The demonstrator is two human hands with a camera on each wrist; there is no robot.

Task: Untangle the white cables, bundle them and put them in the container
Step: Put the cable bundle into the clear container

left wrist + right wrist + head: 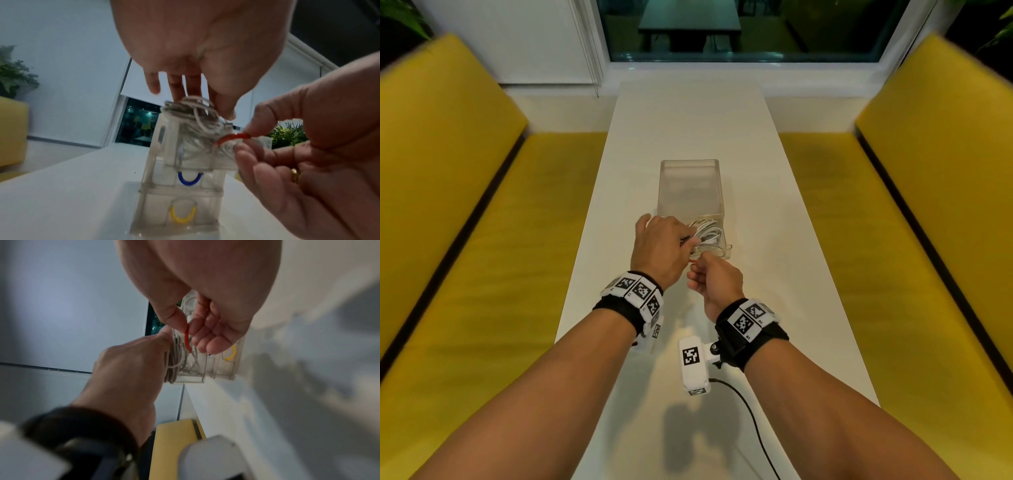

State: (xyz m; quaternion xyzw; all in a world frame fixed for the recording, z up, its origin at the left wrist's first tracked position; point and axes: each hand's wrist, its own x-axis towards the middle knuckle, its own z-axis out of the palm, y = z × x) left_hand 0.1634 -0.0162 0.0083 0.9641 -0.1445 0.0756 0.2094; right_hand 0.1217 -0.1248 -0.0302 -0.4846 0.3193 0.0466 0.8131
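Observation:
A coil of white cables lies partly inside the near end of a clear plastic container on the white table. My left hand grips the top of the coil from above; the left wrist view shows my left hand with its fingers curled round the cables. Just in front of the container, my right hand pinches a red band between thumb and forefinger, right at the coil. In the right wrist view my right hand holds the red band against the cables.
The container has small front compartments holding a blue band and a yellow band. Yellow benches flank the narrow white table. A black wire trails from my right wrist camera.

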